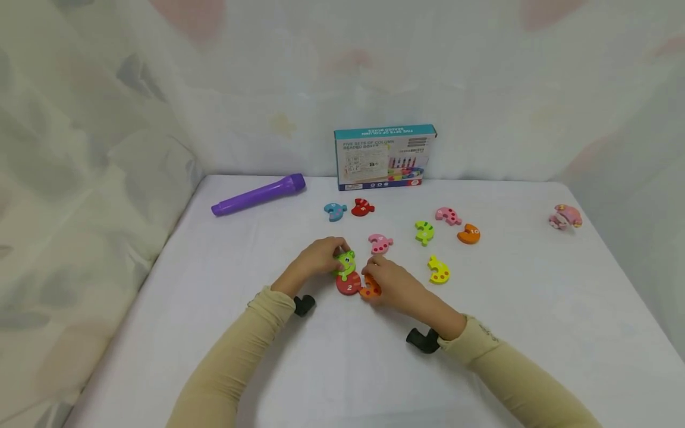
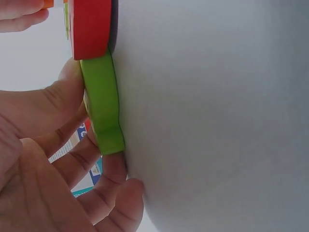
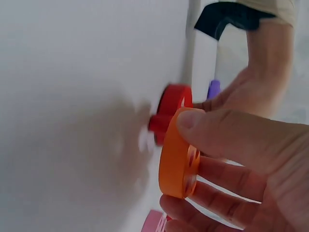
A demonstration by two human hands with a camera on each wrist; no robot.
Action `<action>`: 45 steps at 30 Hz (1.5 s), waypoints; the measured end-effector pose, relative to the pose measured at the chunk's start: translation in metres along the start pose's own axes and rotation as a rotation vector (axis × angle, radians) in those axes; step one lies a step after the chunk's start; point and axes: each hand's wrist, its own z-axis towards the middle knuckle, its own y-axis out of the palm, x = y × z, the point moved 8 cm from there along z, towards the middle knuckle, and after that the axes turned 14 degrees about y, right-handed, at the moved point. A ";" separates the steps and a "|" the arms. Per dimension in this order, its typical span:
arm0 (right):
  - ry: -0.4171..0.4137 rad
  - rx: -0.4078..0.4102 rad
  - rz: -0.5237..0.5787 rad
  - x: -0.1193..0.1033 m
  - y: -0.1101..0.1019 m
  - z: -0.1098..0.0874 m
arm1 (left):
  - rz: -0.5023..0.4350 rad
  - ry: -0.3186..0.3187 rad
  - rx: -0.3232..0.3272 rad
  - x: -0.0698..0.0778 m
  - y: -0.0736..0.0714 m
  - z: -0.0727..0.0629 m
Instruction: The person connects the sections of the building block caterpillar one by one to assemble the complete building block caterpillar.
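Right hand (image 1: 395, 284): thumb and fingers clamped on the orange piece (image 3: 173, 159), right beside the red 2 (image 1: 348, 285), apparently not yet seated!
Left hand (image 1: 320, 257): pinching the green face (image 1: 348, 262), snug against red, that link looks done.
Loose pieces (image 1: 440, 275): seven beyond, seemingly left to join.

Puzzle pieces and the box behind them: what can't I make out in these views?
- Orange piece: right hand covers part of it in the head view; any number is unreadable.
- Green face piece: left side hidden by the left hand, head view.
- Red piece marked 2: cut off by the left wrist view's top edge.
- Box: finest print too small, head view.
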 end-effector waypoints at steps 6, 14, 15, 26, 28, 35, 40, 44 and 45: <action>-0.030 0.017 -0.015 -0.009 0.007 -0.002 | -0.005 0.008 0.008 0.001 0.000 0.000; 0.011 0.053 0.001 -0.008 0.013 0.002 | -0.008 0.002 0.013 0.001 -0.001 -0.002; 0.019 0.052 0.004 -0.008 0.014 0.002 | -0.009 0.002 0.012 0.001 -0.001 -0.002; 0.056 0.027 -0.018 -0.003 0.019 0.003 | -0.022 0.007 0.017 0.000 -0.001 -0.002; 0.051 0.031 -0.050 -0.002 0.014 0.005 | -0.021 0.010 0.017 0.000 -0.001 -0.002; 0.073 0.076 -0.060 0.011 -0.022 0.025 | -0.019 0.022 0.009 0.001 -0.001 -0.002; 0.114 0.115 -0.034 0.029 -0.045 0.045 | -0.028 0.015 0.011 0.001 -0.002 -0.003; 0.155 0.117 -0.003 0.043 -0.054 0.057 | -0.036 0.018 0.015 0.000 -0.001 -0.004; 0.161 0.117 -0.001 0.046 -0.055 0.059 | -0.039 0.019 0.016 0.000 -0.001 -0.004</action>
